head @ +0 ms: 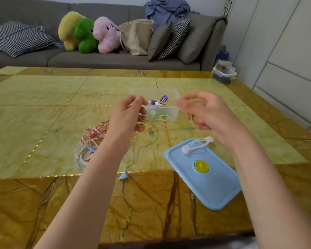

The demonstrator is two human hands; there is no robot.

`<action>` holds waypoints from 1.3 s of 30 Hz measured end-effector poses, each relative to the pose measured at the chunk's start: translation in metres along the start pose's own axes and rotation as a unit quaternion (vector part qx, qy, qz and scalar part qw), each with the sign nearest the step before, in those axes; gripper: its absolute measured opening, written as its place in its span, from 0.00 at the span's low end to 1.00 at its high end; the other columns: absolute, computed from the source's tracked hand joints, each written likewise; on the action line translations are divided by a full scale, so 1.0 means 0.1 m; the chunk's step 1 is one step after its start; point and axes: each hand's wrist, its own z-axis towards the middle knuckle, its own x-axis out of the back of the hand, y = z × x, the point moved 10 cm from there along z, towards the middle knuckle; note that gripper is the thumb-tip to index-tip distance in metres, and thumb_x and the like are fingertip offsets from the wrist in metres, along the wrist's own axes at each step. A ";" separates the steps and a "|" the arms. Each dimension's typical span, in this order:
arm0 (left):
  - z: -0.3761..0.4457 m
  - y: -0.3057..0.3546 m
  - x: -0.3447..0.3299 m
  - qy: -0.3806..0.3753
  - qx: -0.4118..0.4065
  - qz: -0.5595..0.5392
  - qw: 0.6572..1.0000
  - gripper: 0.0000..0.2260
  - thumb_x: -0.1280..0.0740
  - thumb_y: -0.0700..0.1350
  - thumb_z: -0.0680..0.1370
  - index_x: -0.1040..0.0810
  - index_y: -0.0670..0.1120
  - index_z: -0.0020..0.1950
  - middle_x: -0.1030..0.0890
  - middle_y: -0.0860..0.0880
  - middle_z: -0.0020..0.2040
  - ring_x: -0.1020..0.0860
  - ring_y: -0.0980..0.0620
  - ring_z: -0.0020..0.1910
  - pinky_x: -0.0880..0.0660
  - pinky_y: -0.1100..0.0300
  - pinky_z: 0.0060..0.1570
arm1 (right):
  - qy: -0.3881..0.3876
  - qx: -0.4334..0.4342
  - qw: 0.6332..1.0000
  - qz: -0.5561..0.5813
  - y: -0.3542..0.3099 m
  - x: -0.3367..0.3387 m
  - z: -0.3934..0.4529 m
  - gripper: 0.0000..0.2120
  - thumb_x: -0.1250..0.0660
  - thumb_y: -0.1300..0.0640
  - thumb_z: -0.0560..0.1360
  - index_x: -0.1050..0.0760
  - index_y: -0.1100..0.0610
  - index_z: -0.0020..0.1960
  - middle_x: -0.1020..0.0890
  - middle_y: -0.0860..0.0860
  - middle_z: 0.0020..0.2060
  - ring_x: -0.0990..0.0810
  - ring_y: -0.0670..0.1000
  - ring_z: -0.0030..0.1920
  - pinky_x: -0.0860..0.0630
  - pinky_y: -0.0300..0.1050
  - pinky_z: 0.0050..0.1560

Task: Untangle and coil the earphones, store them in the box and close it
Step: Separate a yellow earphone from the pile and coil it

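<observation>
Both your hands are up just in front of the clear box (175, 95), a yellow earphone cable (155, 121) strung between them. Your left hand (127, 115) has its fingertips pinched on the cord near the box's left corner; your right hand (203, 114), off its right side, has curled fingers pinching the other end, though blur hides exactly where. Loose loops sag below, toward the green plug (187, 127). This cord looks thin, limp and light, so it'll likely snag on itself: take it near the buds or plug and feed slack gently rather than tugging. Inside the box sit purple earphones (163, 99). Left of the box, a red-and-white tangle (95, 133) waits on the table (43, 97), blue cable (123, 176) trailing nearer you. The blue lid (205, 184) lies off, nearer you and right of the box.
</observation>
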 end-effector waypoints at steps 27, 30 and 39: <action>-0.02 -0.27 -0.24 -0.116 0.047 0.183 0.975 0.07 0.31 0.36 0.73 0.23 0.48 0.42 0.23 0.51 0.36 0.25 0.57 0.31 0.28 0.65 0.37 | 0.185 0.079 0.910 0.362 -0.02 0.53 -0.12 0.08 0.42 0.70 0.74 0.28 0.60 0.46 0.17 0.60 0.49 0.28 0.46 0.33 0.31 0.36 0.28; 0.04 -0.14 -0.05 -0.013 0.003 0.166 0.986 0.09 0.34 0.36 0.74 0.24 0.49 0.38 0.23 0.52 0.32 0.27 0.60 0.26 0.31 0.62 0.34 | 0.199 0.073 0.917 0.337 0.00 0.58 -0.12 0.08 0.42 0.70 0.73 0.28 0.60 0.46 0.15 0.59 0.43 0.32 0.47 0.28 0.34 0.36 0.26; 0.02 0.08 -0.03 -0.013 -0.080 0.164 0.983 0.09 0.32 0.40 0.75 0.23 0.54 0.38 0.23 0.53 0.32 0.27 0.60 0.27 0.33 0.66 0.28 | 0.064 0.018 0.987 -0.149 0.14 0.19 -0.06 0.07 0.32 0.50 0.74 0.22 0.52 0.48 0.19 0.45 0.46 0.23 0.45 0.49 0.28 0.39 0.52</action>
